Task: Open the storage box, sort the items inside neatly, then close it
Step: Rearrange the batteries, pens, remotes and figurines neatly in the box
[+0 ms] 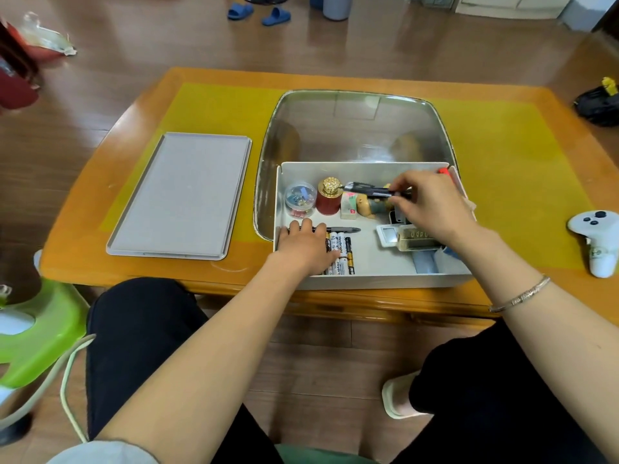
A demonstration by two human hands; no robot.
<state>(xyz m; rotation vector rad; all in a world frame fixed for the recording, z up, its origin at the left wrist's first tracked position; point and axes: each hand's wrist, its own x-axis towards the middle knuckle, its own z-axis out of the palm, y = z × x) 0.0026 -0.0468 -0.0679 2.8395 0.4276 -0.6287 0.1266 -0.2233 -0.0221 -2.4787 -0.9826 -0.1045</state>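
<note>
Box sits open at the worktop's near edge, lid left of it. Left hand rests flat on batteries; right hand pinches a pen. Advise laying it parallel beside the batteries.

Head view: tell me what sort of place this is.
Probably a living room at home. A low wooden table stands on wood flooring, blue slippers lie on the floor beyond it, and a white game controller rests on the table beside the storage box of household odds and ends.
</note>
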